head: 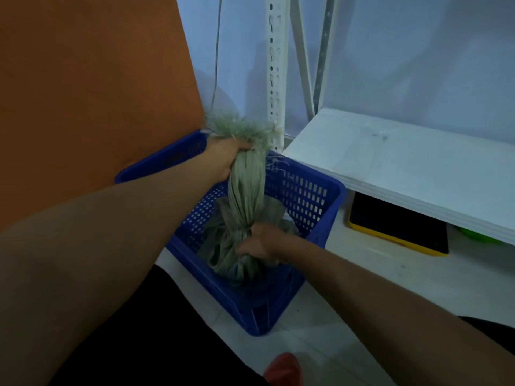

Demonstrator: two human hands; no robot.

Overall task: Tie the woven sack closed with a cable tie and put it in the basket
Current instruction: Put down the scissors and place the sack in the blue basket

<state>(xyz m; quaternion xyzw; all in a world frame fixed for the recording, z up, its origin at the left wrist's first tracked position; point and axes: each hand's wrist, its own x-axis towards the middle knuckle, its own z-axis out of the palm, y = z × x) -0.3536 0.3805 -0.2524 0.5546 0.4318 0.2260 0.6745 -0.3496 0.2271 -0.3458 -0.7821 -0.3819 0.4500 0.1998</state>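
Sack (245, 190): body down inside basket (309, 190), twisted neck standing above basket rim, fringe (242, 128) over far corner.

Left hand (223, 160): above basket's far-left rim, fingers wrapped tight round neck just under fringe.

Right hand (262, 243): inside basket, fingers curled into cloth at cinch.

Tie: cannot tell if on; cinch too dim.

Risks:
- tie loose or absent: neck likely untwists once left hand lets go.
- loose strands may snag in basket wall holes.
- long neck may flop over rim toward shelf (404, 162) beside basket.
- hard downward push may skid basket.
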